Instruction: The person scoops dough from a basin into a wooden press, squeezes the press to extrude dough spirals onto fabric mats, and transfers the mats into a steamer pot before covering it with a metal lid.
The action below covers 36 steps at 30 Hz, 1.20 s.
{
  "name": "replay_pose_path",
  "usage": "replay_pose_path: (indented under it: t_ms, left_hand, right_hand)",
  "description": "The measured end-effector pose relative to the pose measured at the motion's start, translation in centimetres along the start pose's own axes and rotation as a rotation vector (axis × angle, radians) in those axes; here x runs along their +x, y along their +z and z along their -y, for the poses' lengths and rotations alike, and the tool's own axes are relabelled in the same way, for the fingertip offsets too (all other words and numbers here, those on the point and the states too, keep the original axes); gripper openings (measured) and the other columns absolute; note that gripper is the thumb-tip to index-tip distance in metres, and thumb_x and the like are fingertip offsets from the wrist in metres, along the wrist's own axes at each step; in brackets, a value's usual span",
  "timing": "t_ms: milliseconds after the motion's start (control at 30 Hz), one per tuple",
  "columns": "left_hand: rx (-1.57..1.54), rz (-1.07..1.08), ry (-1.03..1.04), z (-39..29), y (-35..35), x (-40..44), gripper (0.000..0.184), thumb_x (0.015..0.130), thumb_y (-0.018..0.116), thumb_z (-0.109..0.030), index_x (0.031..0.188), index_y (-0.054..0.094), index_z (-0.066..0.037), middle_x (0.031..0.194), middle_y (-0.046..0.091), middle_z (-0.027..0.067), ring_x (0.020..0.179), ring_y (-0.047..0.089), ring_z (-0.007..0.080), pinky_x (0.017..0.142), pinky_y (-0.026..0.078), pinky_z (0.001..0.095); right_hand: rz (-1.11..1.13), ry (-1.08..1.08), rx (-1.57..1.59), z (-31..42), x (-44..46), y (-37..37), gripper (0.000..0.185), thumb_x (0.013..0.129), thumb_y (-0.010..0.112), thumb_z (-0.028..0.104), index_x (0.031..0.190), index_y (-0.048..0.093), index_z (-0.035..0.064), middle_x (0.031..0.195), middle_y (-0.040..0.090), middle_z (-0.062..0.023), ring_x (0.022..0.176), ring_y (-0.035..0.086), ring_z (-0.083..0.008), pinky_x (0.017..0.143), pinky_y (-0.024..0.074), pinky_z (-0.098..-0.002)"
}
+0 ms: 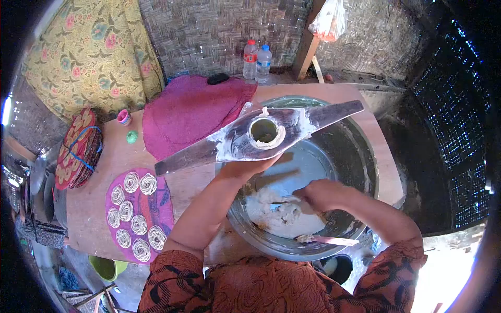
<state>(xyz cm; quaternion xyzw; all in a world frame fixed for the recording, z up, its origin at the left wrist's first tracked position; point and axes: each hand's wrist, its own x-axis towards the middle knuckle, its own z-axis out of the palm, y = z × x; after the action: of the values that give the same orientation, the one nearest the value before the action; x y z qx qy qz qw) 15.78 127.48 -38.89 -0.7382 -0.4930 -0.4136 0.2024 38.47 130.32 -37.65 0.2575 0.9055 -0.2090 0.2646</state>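
Observation:
My left hand is closed under a long wooden dough press, holding it level above the basin; most of its fingers are hidden behind the wood. White dough smears the press around its round central hole. Inside the large metal basin, my right hand has its fingers curled into the edge of a pale, sticky mass of dough. A flat stick with dough on its end rests across the near side of the basin.
Left on the wooden table, a round purple mat carries several coiled dough nests. Beyond are stacked red mats, a pink cup, a green ball-like item, a purple cloth and two bottles.

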Motion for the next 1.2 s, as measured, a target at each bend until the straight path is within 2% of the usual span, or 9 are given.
replay_pose_path:
  t_ms: [300,567,667,800,967,1067,1100,1167,1200]
  left_hand:
    - [0.026,-0.118,0.089,-0.8,-1.5,1.5,0.042,0.074,0.069,-0.024,0.113,0.059,-0.013,0.117,0.055,0.0142,0.112,0.048,0.0366,0.097,0.034,0.0532]
    - [0.124,-0.195,0.156,-1.6,-2.0,5.3,0.032,0.081,0.064,-0.025,0.110,0.058,-0.013,0.102,0.061,0.0064,0.098,0.057,0.0249,0.086,0.045,0.0374]
    - [-0.385,-0.212,0.063,-4.2,-3.4,10.5,0.020,0.073,0.070,-0.023,0.080,0.056,-0.011,0.080,0.057,0.0051,0.075,0.055,0.0225,0.072,0.044,0.0342]
    - [-0.471,-0.282,0.283,-8.7,-10.5,17.8,0.030,0.064,0.076,-0.026,0.081,0.057,-0.011,0.075,0.056,0.0067,0.070,0.054,0.0245,0.064,0.045,0.0362]
    - [-1.195,0.037,-0.139,-10.5,-10.5,19.9,0.034,0.079,0.065,-0.028,0.104,0.056,-0.007,0.097,0.059,0.0063,0.086,0.058,0.0184,0.079,0.048,0.0305]
    - [0.030,0.046,0.346,-9.3,-13.1,19.4,0.033,0.086,0.055,-0.037,0.112,0.056,-0.016,0.108,0.060,0.0006,0.105,0.055,0.0180,0.093,0.043,0.0357]
    - [0.146,0.088,0.288,-9.5,-14.2,19.4,0.035,0.081,0.060,-0.041,0.104,0.060,-0.015,0.100,0.061,0.0029,0.098,0.057,0.0197,0.086,0.046,0.0355]
    - [0.201,0.193,0.232,-8.2,-13.4,18.3,0.035,0.072,0.068,-0.040,0.095,0.060,-0.016,0.086,0.059,0.0026,0.083,0.060,0.0211,0.070,0.051,0.0334]
    - [-0.012,-0.002,0.346,-8.0,-13.3,17.7,0.033,0.071,0.068,-0.037,0.094,0.059,-0.015,0.080,0.056,0.0050,0.072,0.060,0.0254,0.062,0.049,0.0371]
  right_hand:
    - [0.019,-0.134,0.210,2.0,-6.4,-1.3,0.049,0.079,0.054,0.014,0.127,0.052,0.0197,0.078,0.062,-0.0204,0.069,0.061,-0.0348,0.064,0.0471,-0.0436]
    - [-0.322,-0.291,0.389,1.3,-20.4,-7.3,0.035,0.088,0.051,0.003,0.123,0.052,0.0006,0.083,0.067,-0.0137,0.069,0.066,-0.0221,0.063,0.0501,-0.0307]
    - [-0.548,-0.337,0.579,2.7,-25.5,-7.4,0.034,0.087,0.053,0.001,0.121,0.052,-0.0067,0.083,0.066,-0.0165,0.067,0.063,-0.0187,0.058,0.0494,-0.0289]
    - [-1.047,-0.449,0.821,5.0,-27.4,-6.0,0.027,0.089,0.050,0.002,0.113,0.055,-0.0106,0.067,0.058,-0.0066,0.054,0.047,-0.0056,0.047,0.0340,-0.0181]
    - [-1.256,-0.420,0.963,6.7,-23.9,-5.4,0.028,0.092,0.049,0.010,0.117,0.053,-0.0021,0.068,0.055,-0.0042,0.050,0.041,-0.0047,0.044,0.0320,-0.0191]
    - [-1.318,-0.204,0.600,4.7,-23.1,-4.8,0.028,0.093,0.050,0.011,0.120,0.055,0.0055,0.069,0.057,-0.0009,0.052,0.047,-0.0088,0.046,0.0376,-0.0239]
    - [-1.320,-0.214,0.601,4.6,-24.3,-5.2,0.028,0.093,0.050,0.011,0.120,0.055,0.0055,0.069,0.057,-0.0009,0.052,0.047,-0.0088,0.046,0.0376,-0.0239]
    - [-1.263,0.293,-0.557,5.6,-27.6,-7.4,0.037,0.083,0.053,0.003,0.119,0.058,0.0094,0.066,0.058,-0.0013,0.057,0.057,-0.0155,0.051,0.0450,-0.0290]
    - [-1.263,0.321,-0.647,7.3,-28.4,-8.6,0.038,0.077,0.056,0.009,0.114,0.061,0.0141,0.064,0.057,-0.0023,0.060,0.060,-0.0216,0.050,0.0462,-0.0334]
